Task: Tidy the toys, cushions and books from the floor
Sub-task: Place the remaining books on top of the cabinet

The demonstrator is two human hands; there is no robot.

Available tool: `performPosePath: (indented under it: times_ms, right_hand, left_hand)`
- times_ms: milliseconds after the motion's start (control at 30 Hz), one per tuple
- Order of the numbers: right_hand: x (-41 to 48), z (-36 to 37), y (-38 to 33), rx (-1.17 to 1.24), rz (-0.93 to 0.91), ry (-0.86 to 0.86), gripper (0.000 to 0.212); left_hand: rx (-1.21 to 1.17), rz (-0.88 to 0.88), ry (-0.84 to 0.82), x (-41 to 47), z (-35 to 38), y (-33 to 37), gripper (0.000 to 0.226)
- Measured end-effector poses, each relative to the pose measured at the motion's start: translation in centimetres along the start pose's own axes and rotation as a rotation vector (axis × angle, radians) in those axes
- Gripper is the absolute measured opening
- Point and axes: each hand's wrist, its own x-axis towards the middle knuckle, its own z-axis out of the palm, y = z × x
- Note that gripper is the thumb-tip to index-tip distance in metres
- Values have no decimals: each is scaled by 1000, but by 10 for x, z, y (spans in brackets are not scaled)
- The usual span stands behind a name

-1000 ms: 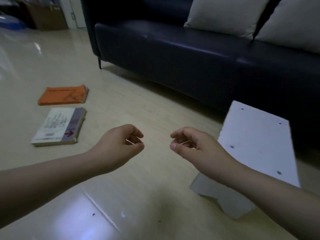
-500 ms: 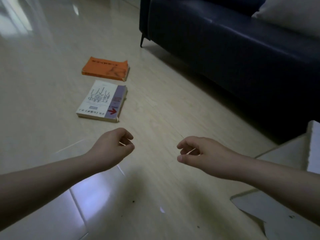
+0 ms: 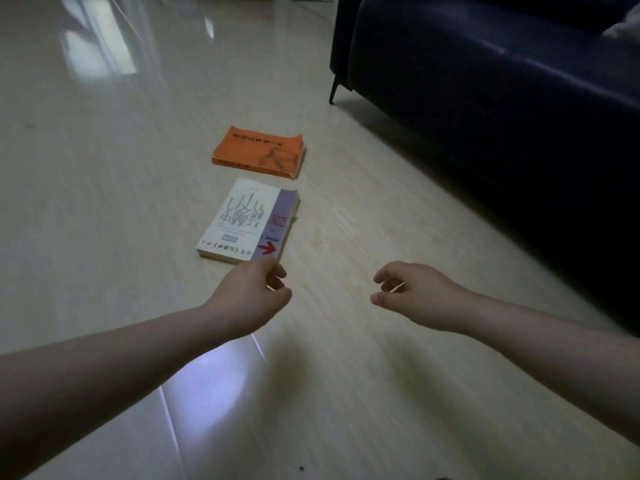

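Two books lie flat on the pale floor. A white book (image 3: 242,220) with a purple band and a red arrow is the nearer one. Just beyond it lies an orange book (image 3: 259,154). My left hand (image 3: 249,292) hovers right at the white book's near corner, its fingers loosely curled and holding nothing. My right hand (image 3: 412,294) hangs to the right of it over bare floor, fingers also loosely curled and empty.
A dark blue sofa (image 3: 502,98) on thin black legs fills the right side. A corner of a pale cushion (image 3: 623,29) shows at the top right on the sofa. Glossy floor stretches to the left and ahead.
The view has swung left and closer to the books. The white panel on the right has left the frame. Both hands now reach nearer the white book.
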Motion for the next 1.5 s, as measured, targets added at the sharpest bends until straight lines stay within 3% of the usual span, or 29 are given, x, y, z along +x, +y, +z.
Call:
performPosePath:
  times_ms: [333, 600, 667, 800, 1000, 1267, 1500]
  right_hand:
    - [95, 2, 10, -26, 7, -20, 41]
    - [182, 15, 22, -11, 28, -19, 42]
    - [197, 17, 22, 13, 29, -8, 42]
    - [236, 21, 25, 26, -18, 25, 41]
    - [292, 16, 20, -63, -143, 109, 40]
    - [386, 21, -23, -113, -296, 96, 62]
    - [445, 21, -74, -295, -320, 63, 65]
  left_hand:
    - [22, -144, 67, 71, 6, -42, 32]
    - [122, -248, 223, 157, 16, -81, 39]
    - [185, -254, 282, 174, 24, -87, 31]
    - [411, -254, 373, 213, 35, -110, 52]
    - [533, -314, 493, 230, 64, -131, 61]
    - [545, -331, 464, 232, 69, -131, 61]
    - [593, -363, 435, 235, 64, -129, 62]
